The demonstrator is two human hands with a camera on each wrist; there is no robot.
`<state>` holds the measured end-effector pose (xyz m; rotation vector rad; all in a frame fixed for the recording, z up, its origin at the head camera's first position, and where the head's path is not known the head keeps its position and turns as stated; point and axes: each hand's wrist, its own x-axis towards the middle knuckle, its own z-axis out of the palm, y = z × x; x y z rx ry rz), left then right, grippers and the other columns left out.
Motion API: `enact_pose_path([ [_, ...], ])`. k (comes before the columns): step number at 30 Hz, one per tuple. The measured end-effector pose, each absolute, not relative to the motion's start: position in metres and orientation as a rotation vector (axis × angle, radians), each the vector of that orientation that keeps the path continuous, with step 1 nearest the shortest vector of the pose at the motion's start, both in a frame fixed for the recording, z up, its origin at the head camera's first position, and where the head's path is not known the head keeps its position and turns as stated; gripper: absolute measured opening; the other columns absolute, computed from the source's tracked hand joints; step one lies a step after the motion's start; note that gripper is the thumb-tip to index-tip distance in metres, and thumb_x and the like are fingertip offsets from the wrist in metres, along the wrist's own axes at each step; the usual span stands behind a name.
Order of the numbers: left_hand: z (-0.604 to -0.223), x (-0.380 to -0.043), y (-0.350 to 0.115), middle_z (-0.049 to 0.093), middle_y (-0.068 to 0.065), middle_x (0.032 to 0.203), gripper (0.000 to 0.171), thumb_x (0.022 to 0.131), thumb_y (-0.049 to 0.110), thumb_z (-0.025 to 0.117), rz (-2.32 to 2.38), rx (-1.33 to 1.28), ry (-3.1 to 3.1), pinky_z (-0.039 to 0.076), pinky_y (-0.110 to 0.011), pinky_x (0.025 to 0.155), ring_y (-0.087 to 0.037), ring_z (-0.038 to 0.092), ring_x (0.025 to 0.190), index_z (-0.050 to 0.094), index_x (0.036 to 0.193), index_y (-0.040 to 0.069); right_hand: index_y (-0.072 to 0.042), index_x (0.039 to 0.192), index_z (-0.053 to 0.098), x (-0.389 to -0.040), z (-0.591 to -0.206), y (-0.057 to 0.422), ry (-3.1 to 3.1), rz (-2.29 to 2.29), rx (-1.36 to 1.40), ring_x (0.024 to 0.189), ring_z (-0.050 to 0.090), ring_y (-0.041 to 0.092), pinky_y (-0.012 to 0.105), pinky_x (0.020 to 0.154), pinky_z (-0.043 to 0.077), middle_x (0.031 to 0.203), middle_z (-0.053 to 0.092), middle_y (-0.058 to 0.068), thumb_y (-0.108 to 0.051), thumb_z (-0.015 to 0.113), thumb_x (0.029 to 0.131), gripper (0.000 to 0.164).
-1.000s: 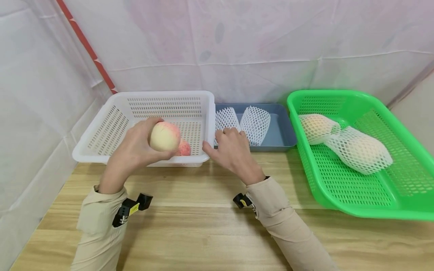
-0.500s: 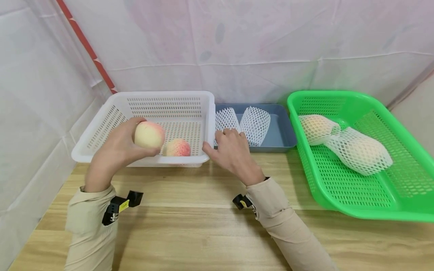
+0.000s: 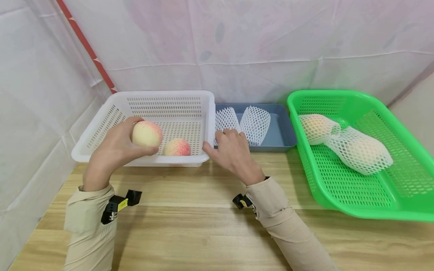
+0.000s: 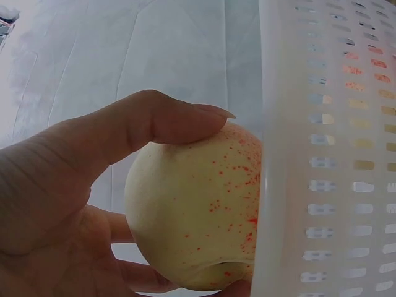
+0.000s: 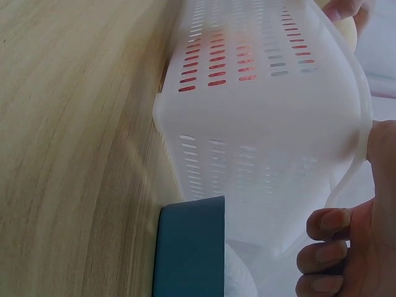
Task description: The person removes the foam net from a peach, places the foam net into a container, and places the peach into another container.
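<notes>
In the head view my left hand (image 3: 113,148) grips a pale yellow peach (image 3: 147,134) with a pink blush, holding it above the near rim of the white basket (image 3: 176,160). The left wrist view shows my thumb (image 4: 179,124) across the top of the peach and fingers around its far side. A second peach (image 3: 177,147), speckled red, lies inside the basket by the near wall. My right hand (image 3: 232,152) is at the basket's right corner, its thumb touching the rim (image 5: 365,124). Its other fingers (image 5: 328,252) hang loosely curled above the grey-blue tray (image 3: 278,128), holding nothing.
Two white foam net sleeves, one a flared sleeve (image 3: 255,125), stand in the tray. To the right, a green basket (image 3: 322,195) contains two net-wrapped peaches, the larger-looking wrapped peach (image 3: 362,150) in front. Pale cloth (image 3: 251,34) hangs behind the wooden table (image 3: 190,226).
My left hand has moved left with the peach, most of it in the first half second, uncovering more of the peach in the basket. My right hand has stayed in place.
</notes>
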<state>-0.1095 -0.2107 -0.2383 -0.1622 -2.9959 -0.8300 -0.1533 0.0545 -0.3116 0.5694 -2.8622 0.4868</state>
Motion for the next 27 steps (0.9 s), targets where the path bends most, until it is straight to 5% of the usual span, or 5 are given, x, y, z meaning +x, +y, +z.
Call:
enact_pose_path([
  [14, -0.242, -0.115, -0.22, 0.057, -0.02, 0.116, 0.074, 0.072, 0.028, 0.08, -0.802, -0.154, -3.05, 0.047, -0.049, 0.075, -0.035, 0.054, 0.094, 0.045, 0.132, 0.0, -0.015, 0.07, 0.051, -0.154, -0.313, 0.053, -2.87, 0.549, 0.605, 0.058, 0.043, 0.018, 0.031, 0.05, 0.037, 0.062, 0.045, 0.003, -0.046, 0.042, 0.092, 0.04],
  [27, -0.227, -0.15, -0.22, 0.062, -0.022, 0.099, 0.077, 0.063, 0.029, 0.085, -0.394, -0.464, -3.247, 0.047, -0.046, 0.069, -0.033, 0.057, 0.084, 0.051, 0.121, -0.009, -0.015, 0.071, 0.052, -0.155, -0.312, 0.053, -2.901, 0.564, 0.584, 0.057, 0.044, 0.018, 0.03, 0.049, 0.038, 0.062, 0.047, 0.003, -0.047, 0.042, 0.093, 0.04],
])
